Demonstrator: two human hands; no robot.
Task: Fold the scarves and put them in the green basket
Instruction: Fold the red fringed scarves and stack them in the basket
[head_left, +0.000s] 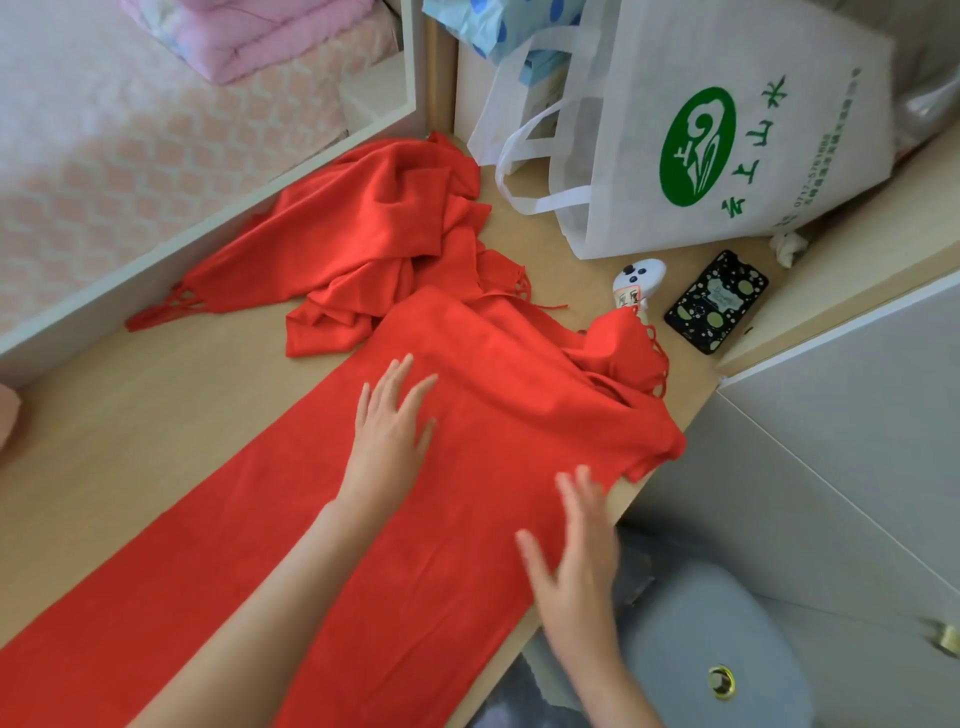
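A long red scarf (291, 545) lies flat along the wooden desk (130, 415), its far end bunched with tassels near the desk's right edge. My left hand (389, 436) rests flat on it, fingers spread. Over the scarf's right border, at the desk edge, my right hand (576, 561) is blurred, fingers apart and holding nothing. A second red scarf (363, 228) sits crumpled in a heap at the back of the desk. No green basket is in view.
A white tote bag (727, 130) with a green logo lies at the back right. A white controller (636, 283) and a dark phone (717, 301) sit beside the scarf's far end. A grey stool (717, 649) stands below the desk, a bed (130, 130) to the left.
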